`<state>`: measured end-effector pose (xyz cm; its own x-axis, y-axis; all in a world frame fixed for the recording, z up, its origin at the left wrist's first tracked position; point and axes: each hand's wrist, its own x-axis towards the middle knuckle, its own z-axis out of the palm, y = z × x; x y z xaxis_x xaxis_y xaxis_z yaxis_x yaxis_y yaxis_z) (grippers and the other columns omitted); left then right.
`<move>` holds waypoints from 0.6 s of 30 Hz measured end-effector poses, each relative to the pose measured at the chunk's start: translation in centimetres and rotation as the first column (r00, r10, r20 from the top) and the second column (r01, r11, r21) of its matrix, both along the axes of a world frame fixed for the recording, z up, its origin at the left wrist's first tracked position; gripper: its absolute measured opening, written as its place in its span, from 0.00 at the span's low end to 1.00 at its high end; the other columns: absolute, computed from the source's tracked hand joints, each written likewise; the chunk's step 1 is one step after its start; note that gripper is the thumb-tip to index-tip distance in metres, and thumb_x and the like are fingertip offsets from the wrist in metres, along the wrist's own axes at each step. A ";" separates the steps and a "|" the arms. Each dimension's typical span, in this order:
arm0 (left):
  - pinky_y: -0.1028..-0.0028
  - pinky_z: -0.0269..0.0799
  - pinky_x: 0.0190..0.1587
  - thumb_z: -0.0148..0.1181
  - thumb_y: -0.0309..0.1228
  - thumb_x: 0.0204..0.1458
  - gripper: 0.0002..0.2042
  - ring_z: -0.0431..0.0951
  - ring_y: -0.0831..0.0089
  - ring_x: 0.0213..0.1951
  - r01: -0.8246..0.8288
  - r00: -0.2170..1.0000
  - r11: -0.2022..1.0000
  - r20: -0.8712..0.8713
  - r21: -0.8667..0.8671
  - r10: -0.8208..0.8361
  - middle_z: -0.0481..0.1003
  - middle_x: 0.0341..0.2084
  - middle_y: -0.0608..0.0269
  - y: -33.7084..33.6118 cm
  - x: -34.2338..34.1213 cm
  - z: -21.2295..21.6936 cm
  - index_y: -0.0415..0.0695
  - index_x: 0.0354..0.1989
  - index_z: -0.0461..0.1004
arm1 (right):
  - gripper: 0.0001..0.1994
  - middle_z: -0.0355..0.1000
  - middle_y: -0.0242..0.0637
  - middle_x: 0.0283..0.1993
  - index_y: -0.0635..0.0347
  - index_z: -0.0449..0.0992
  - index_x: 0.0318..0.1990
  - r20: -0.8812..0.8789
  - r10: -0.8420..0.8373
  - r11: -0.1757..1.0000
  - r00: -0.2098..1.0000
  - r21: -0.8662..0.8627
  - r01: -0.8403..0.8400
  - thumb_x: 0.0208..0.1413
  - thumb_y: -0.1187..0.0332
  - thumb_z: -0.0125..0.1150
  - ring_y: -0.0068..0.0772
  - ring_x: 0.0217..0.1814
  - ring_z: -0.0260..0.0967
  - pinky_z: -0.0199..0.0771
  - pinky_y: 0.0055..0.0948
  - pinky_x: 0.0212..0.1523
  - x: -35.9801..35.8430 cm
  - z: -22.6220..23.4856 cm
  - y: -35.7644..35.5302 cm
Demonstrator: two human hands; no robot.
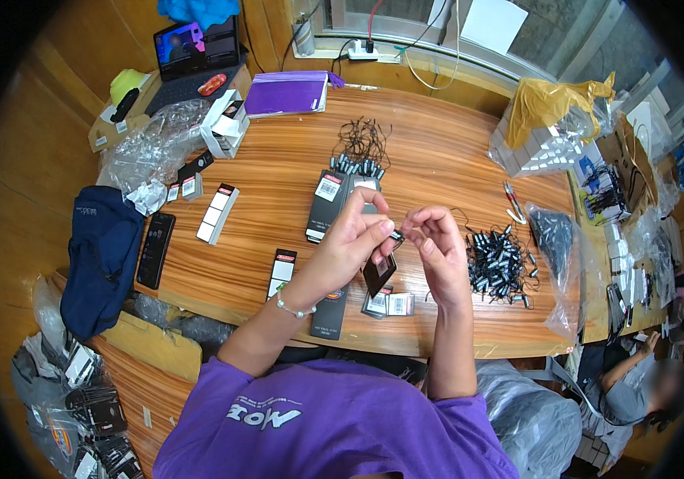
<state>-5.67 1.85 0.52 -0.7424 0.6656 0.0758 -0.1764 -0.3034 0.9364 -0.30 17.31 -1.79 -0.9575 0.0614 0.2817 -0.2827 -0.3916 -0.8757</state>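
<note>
My left hand, fingers closed, pinches a small black cord fastener above the table. My right hand is closed at the same spot, its fingertips together on the thin cord. Below the fingers hangs a small dark tag, tilted, with a pale label. Under my left wrist lies a long black card. Small white label cards lie beneath the hanging tag. Beyond my left hand stand dark grey tag stacks, with a row of corded fasteners behind them.
A heap of black cords with fasteners lies to the right, beside a clear plastic bag. At left are a white label stack, a phone and a blue pouch. A person sits at far right.
</note>
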 end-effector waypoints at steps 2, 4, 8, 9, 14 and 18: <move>0.85 0.59 0.26 0.47 0.30 0.57 0.09 0.64 0.84 0.21 -0.035 0.996 0.998 -0.085 -0.058 0.031 0.66 0.18 0.69 -0.1 -0.1 0.0 0.45 0.41 0.54 | 0.12 0.64 0.35 0.40 0.63 0.67 0.39 -0.014 -0.083 0.972 0.996 0.219 0.084 0.50 0.67 0.58 0.27 0.45 0.60 0.58 0.26 0.50 0.1 0.4 0.0; 0.84 0.59 0.26 0.46 0.29 0.57 0.09 0.63 0.84 0.21 -0.056 0.984 0.992 -0.172 -0.114 0.036 0.65 0.18 0.69 -0.2 0.1 0.3 0.44 0.41 0.54 | 0.09 0.64 0.36 0.39 0.63 0.69 0.35 -0.095 -0.094 0.860 0.991 0.493 0.129 0.49 0.69 0.58 0.28 0.44 0.60 0.58 0.26 0.48 -0.2 0.4 0.1; 0.80 0.62 0.31 0.51 0.26 0.53 0.10 0.66 0.78 0.28 -0.271 0.868 0.920 -0.485 -0.283 0.107 0.66 0.25 0.64 -0.3 0.0 0.6 0.42 0.40 0.58 | 0.06 0.66 0.36 0.34 0.63 0.69 0.31 0.049 -0.121 0.901 0.991 0.424 0.089 0.51 0.70 0.56 0.26 0.40 0.61 0.59 0.23 0.43 -0.4 0.2 -0.4; 0.78 0.62 0.33 0.52 0.26 0.52 0.10 0.66 0.76 0.30 -0.397 0.747 0.886 -0.645 -0.240 0.160 0.67 0.28 0.62 -0.1 -0.2 -0.1 0.42 0.39 0.59 | 0.05 0.66 0.35 0.34 0.62 0.69 0.31 0.109 -0.134 0.947 0.985 0.307 0.095 0.51 0.70 0.56 0.26 0.39 0.62 0.59 0.23 0.43 -0.4 0.3 -0.6; 0.71 0.64 0.43 0.56 0.25 0.48 0.13 0.67 0.64 0.39 -0.651 0.310 0.758 -0.927 -0.044 0.212 0.66 0.36 0.56 0.0 1.1 -0.3 0.40 0.41 0.62 | 0.04 0.67 0.34 0.34 0.58 0.67 0.32 0.205 0.030 0.912 0.978 -0.406 0.057 0.54 0.69 0.53 0.25 0.39 0.62 0.60 0.24 0.45 -1.0 -0.7 -0.7; 0.72 0.66 0.44 0.53 0.21 0.49 0.12 0.72 0.65 0.41 -0.441 0.665 0.871 -0.730 -0.216 0.155 0.71 0.38 0.57 0.4 1.6 -2.5 0.38 0.43 0.65 | 0.05 0.67 0.36 0.35 0.59 0.67 0.33 0.189 0.038 0.832 0.981 -0.550 0.074 0.56 0.67 0.50 0.29 0.41 0.61 0.60 0.29 0.47 -1.4 -0.6 -1.3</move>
